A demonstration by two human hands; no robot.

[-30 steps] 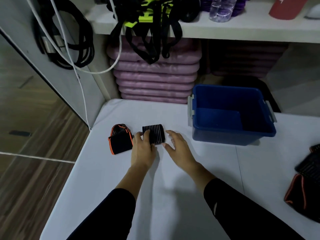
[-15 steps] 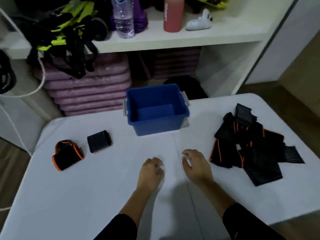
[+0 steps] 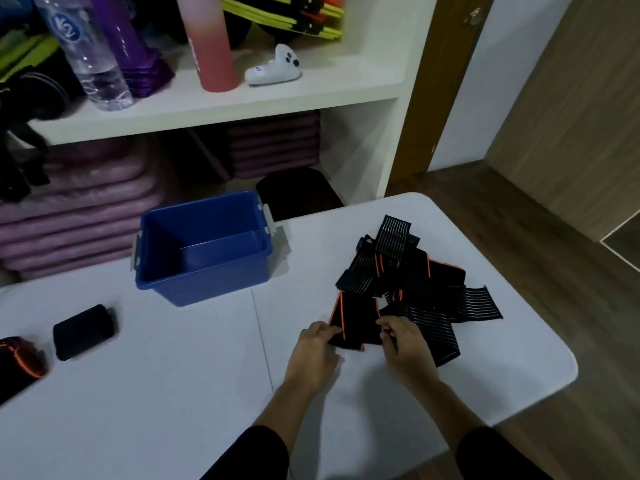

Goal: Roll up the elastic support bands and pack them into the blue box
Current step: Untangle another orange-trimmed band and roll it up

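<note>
A pile of unrolled black elastic bands with orange edging lies on the right of the white table. My left hand pinches the left edge of the nearest black band, and my right hand grips its right edge. The blue box stands behind and to the left of my hands, and nothing shows inside it. Two rolled bands rest at the far left: a black one and one with orange trim.
A white shelf behind the table carries bottles, a pink tumbler and a white gadget. Purple mats are stacked beneath it. The table's rounded right corner drops to a wooden floor.
My view has swung right from the rolled bands to the pile. Both hands left the black roll, crossed the table and took hold of the nearest unrolled band.
</note>
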